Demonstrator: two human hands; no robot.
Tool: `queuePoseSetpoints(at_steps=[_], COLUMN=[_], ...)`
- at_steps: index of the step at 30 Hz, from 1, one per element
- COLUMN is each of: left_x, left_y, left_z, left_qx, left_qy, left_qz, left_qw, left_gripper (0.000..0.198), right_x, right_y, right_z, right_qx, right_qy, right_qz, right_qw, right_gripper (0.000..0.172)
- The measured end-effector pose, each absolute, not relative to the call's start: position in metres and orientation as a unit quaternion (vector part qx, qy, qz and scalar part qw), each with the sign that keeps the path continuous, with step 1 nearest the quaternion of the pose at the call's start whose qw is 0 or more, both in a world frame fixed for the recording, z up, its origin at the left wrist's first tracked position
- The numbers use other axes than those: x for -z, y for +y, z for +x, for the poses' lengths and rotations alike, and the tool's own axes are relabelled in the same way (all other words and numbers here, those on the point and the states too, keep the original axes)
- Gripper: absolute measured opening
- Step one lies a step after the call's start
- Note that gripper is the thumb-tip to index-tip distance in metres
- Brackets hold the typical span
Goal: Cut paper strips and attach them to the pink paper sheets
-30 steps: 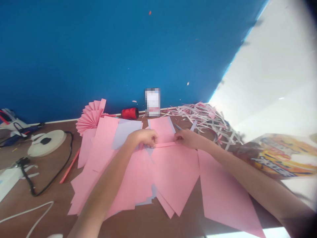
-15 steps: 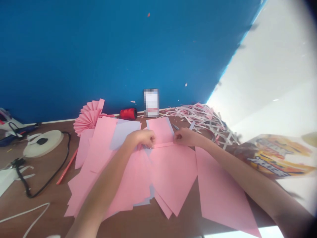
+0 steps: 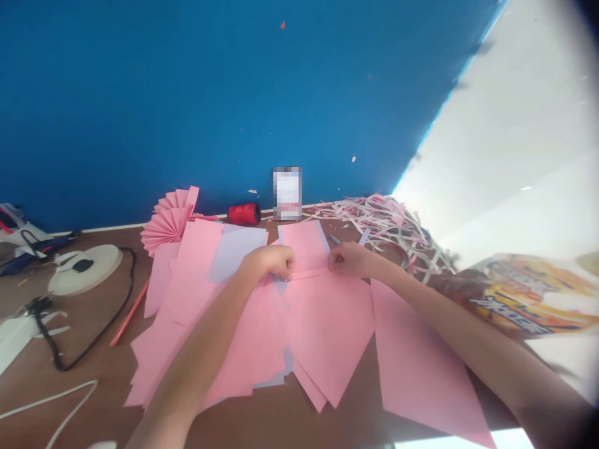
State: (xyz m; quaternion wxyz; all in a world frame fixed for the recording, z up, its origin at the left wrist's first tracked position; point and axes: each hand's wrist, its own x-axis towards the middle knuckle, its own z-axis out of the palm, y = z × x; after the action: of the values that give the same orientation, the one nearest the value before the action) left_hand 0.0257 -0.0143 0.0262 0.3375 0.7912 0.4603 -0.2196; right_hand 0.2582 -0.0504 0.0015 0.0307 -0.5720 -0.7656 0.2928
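Between my two hands lies a narrow folded edge of a pink sheet (image 3: pixel 303 240), running crosswise over more pink paper (image 3: pixel 327 330). My left hand (image 3: pixel 279 262) is closed on the left end of this folded strip, fingers curled. At its right end, my right hand (image 3: pixel 344 259) pinches the paper between thumb and fingers. Many overlapping pink sheets (image 3: pixel 191 280) spread under and left of my left arm, with a lilac sheet (image 3: pixel 234 246) among them. Another large pink sheet (image 3: pixel 421 368) lies beneath my right forearm.
A pink paper fan (image 3: pixel 171 221), a red thread spool (image 3: pixel 244 214) and an upright blurred phone-like object (image 3: pixel 287 193) stand by the blue wall. Shredded paper strips (image 3: pixel 388 218) pile at back right. A white disc (image 3: pixel 87 271) and black cable (image 3: pixel 105 340) lie left.
The whole view has shifted very slightly. Both hands keep their places on the folded pink paper.
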Motion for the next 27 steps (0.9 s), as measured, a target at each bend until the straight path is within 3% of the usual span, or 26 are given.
queuePoseSetpoints(at_steps=[11,13,15,17,18,21,25,27], left_x=[-0.028,-0.031,-0.033,-0.034,-0.033,-0.031,-0.029,-0.028], left_y=[-0.016,-0.018,-0.02,-0.02,-0.02,-0.018,-0.02,-0.021], left_z=[0.029,0.031,0.033,0.033,0.033,0.032,0.033,0.035], left_qx=[0.246,0.252,0.257,0.259,0.26,0.263,0.247,0.236], left_qy=[0.485,0.488,0.493,0.506,0.513,0.515,0.497,0.479], left_qz=[0.785,0.791,0.792,0.786,0.783,0.782,0.801,0.816], left_qw=[0.296,0.269,0.253,0.242,0.238,0.234,0.225,0.222], left_gripper=[0.016,0.016,0.017,0.022,0.025,0.029,0.025,0.021], right_x=[0.003,0.006,0.009,0.012,0.013,0.015,0.019,0.024], right_y=[-0.052,-0.056,-0.064,-0.074,-0.08,-0.098,-0.122,-0.128], right_z=[0.256,0.253,0.249,0.242,0.239,0.227,0.213,0.208], right_qx=[-0.228,-0.148,-0.051,0.004,0.011,0.062,0.152,0.196], right_qy=[-0.787,-0.827,-0.869,-0.908,-0.923,-0.928,-0.903,-0.887], right_qz=[-0.573,-0.543,-0.49,-0.419,-0.385,-0.364,-0.393,-0.413], right_qw=[-0.008,0.019,0.043,0.016,-0.005,-0.05,-0.082,-0.072], right_gripper=[0.009,0.019,0.044,0.067,0.068,0.06,0.03,0.027])
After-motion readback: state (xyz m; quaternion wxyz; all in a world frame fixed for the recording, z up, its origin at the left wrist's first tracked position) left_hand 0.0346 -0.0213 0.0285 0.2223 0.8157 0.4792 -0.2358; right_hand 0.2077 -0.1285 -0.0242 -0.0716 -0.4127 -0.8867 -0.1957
